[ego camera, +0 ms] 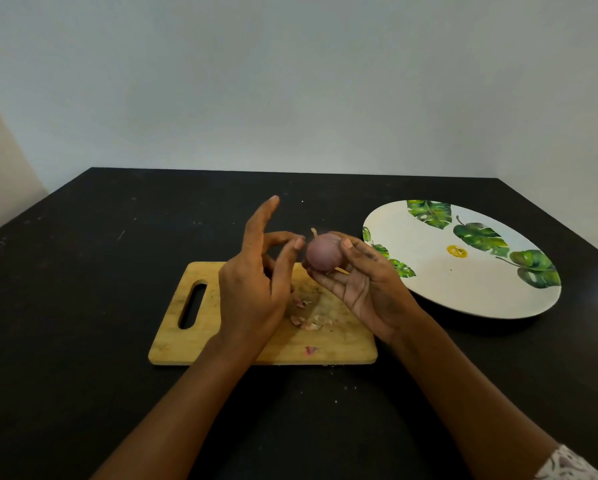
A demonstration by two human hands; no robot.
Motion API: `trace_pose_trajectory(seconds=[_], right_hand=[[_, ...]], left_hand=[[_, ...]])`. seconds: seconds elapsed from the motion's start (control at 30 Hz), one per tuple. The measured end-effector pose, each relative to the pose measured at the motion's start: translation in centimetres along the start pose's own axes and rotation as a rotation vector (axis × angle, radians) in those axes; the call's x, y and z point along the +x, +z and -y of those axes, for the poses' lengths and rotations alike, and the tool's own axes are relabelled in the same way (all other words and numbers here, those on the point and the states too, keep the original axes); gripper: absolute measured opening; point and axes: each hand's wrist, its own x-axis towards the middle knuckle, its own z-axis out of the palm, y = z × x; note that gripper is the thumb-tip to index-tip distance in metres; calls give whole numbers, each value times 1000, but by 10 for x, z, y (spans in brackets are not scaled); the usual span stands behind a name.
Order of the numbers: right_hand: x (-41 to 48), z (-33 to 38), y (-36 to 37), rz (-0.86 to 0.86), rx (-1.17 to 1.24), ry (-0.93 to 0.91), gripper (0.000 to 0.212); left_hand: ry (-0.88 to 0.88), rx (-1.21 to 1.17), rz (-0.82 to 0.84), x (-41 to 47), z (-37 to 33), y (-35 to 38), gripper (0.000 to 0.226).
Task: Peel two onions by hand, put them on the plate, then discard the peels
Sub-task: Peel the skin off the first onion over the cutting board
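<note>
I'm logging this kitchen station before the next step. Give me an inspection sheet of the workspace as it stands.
Surface: black table, a few pale specks.
Job's things: onion in the right hand; plate holds no onion; second onion not seen.
Clutter: peel scraps on the cutting board.
Grippers: right hand's fingers curl round the onion; left hand open beside it.
Cables: nothing seen.
Surroundings: plain pale wall.

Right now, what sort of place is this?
Likely a home kitchen worktop: a wooden cutting board with onion peels, a leaf-print plate, and a red onion in the right hand.
</note>
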Motion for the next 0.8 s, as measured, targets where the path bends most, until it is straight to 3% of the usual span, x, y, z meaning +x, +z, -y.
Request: trace_pose_trajectory(seconds=[0.33,0.8], right_hand=[[-2,-1,1,29,-55,4,43],[-1,-3,1,37,-89,6,40]], left_hand=[[20,96,207,-3,2,6,84],[-14,76,219,-4,5,8,77]])
